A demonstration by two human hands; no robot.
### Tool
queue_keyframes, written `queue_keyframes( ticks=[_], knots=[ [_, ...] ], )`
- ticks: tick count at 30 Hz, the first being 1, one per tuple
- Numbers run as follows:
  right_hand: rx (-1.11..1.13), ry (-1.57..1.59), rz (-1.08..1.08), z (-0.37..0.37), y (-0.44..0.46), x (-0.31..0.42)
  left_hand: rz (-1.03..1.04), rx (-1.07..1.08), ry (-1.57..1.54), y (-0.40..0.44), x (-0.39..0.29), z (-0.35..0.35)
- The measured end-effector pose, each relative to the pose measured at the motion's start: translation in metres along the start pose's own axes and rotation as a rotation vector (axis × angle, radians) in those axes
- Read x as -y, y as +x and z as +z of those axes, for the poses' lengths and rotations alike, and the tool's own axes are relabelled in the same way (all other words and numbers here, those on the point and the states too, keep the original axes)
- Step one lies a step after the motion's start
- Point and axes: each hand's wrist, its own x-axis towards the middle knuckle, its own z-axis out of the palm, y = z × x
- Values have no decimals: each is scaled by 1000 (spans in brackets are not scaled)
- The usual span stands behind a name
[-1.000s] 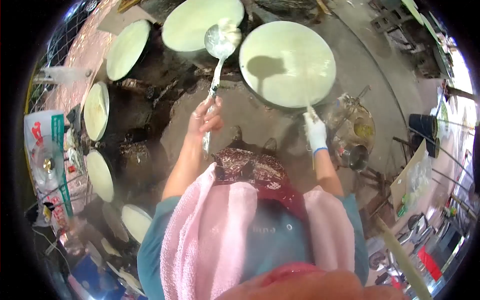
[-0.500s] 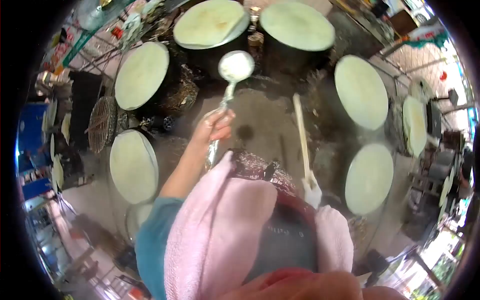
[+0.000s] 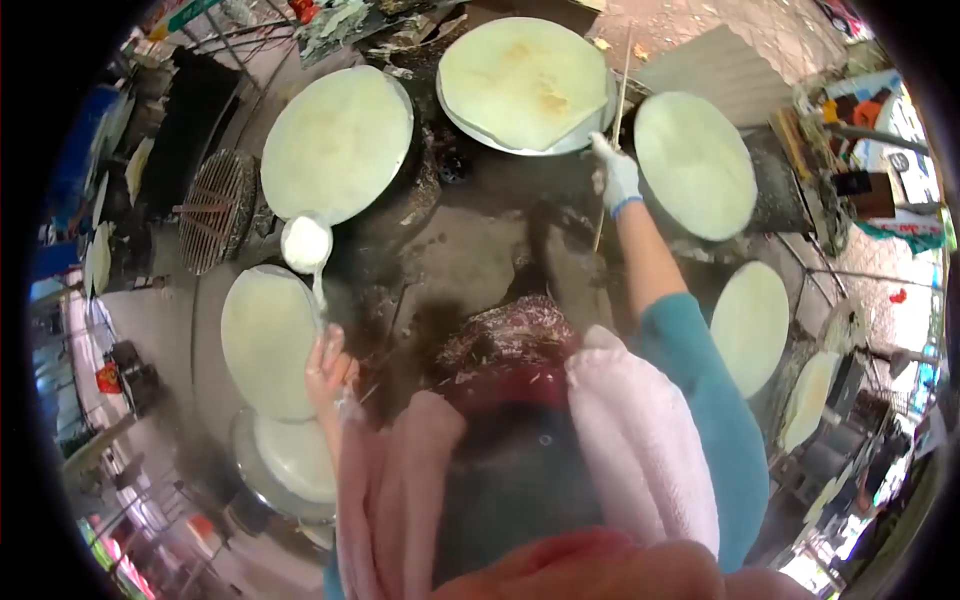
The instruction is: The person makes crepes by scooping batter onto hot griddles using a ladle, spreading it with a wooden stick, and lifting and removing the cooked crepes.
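Left hand (image 3: 330,372) swung outward, gripping ladle (image 3: 305,245); right hand (image 3: 617,176) extended forward, gripping stick (image 3: 622,95).

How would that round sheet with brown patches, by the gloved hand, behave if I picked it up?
The round sheet looks thin-edged, so it's probably light and floppy, and may tear if tugged. Bare pale pan shows beside its lower right edge, so it may be loose and lift easily.

Grey floor (image 3: 455,255) lies at the dial's centre, darkened with stains. At one o'clock I see pinkish paving (image 3: 690,30) dappled with sun; a corrugated sheet (image 3: 720,80) sits toward two. Blue panels (image 3: 80,150) show at ten, blurred, while harsh daylight glares at three.
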Motion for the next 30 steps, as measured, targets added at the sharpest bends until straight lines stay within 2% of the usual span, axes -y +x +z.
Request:
queue_keyframes(
  ticks=[3, 5, 6, 8, 10, 11, 14, 17, 18, 19, 20, 21, 22, 23, 24, 27, 28, 29, 30],
  knots=[
    [-4, -61, -105, 13, 92, 19, 284, -387, 222, -28, 15, 72],
    [-82, -117, -204, 24, 130, 30, 222, -323, 44, -29, 9, 74],
    [-120, -154, -235, 28, 142, 39, 275, -336, 93, -29, 14, 81],
    [-224, -475, -248, 33, 162, 50, 379, -369, 193, -29, 23, 94],
    [-227, -745, -294, 40, 172, 70, 399, -421, 167, -23, 24, 112],
    [-199, -650, -310, 45, 159, 81, 396, -425, 138, -17, 23, 116],
    [-244, -658, -432, 69, 114, 119, 389, -434, 103, 4, 17, 129],
    [-261, -541, -596, 76, 109, 125, 259, -484, 188, 34, 2, 149],
    [-196, -343, -516, 79, 93, 132, 202, -338, 146, 46, -5, 140],
    [-176, -364, -501, 81, 76, 139, 137, -195, 110, 60, -13, 131],
    [-188, -387, -499, 75, 61, 148, -4, 72, 15, 82, -23, 121],
    [-221, -393, -536, 68, 42, 156, 57, -195, 280, 87, -24, 166],
    [-280, -410, -566, 57, 24, 161, 245, -227, 339, 115, -17, 158],
    [-337, -404, -586, 39, 16, 157, 234, -224, 403, 133, -20, 168],
    [-390, -405, -592, 8, 5, 151, -40, 279, 242, 175, -40, 127],
    [-416, -215, -452, -93, -62, 151, 173, 120, 617, 159, -8, 219],
    [-487, -251, -476, -136, -77, 148, -5, 122, 487, 138, -5, 252],
    [-558, -133, -470, -158, -115, 154, 21, 185, 711, 123, -1, 266],
    [-616, -266, -373, -208, -145, 152, 65, 246, 928, 109, 3, 276]
  ],
)
